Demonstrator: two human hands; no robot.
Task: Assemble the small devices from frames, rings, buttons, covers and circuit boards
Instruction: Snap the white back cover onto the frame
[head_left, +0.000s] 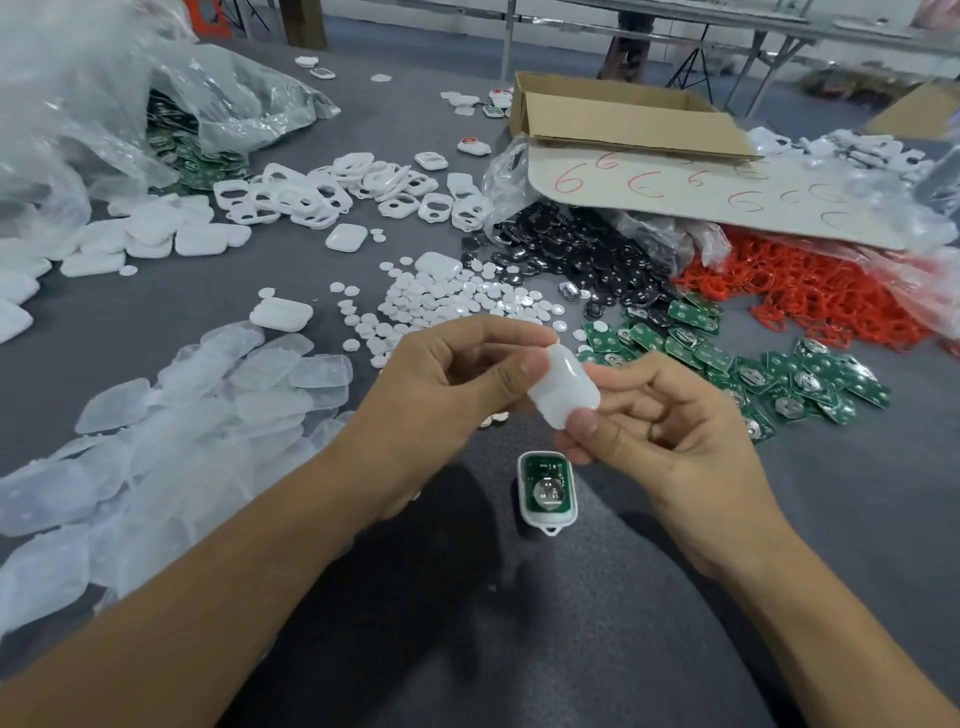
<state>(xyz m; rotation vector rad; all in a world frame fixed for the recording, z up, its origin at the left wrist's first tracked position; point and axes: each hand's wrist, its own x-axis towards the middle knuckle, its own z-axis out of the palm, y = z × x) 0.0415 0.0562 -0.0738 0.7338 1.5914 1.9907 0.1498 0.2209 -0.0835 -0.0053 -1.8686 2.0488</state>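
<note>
At the centre of the frame both hands pinch one translucent white cover (563, 389) above the grey table (779, 519). The left hand (447, 374) holds its upper end and the right hand (675, 431) its lower edge, thumb on top. Just below lies a white frame (547, 519) with a green circuit board (548, 486) seated in it. More translucent covers (182, 426) are heaped at lower left, white buttons (441, 301) sit above the hands, and at right lie loose circuit boards (779, 374) and red rings (810, 296).
</note>
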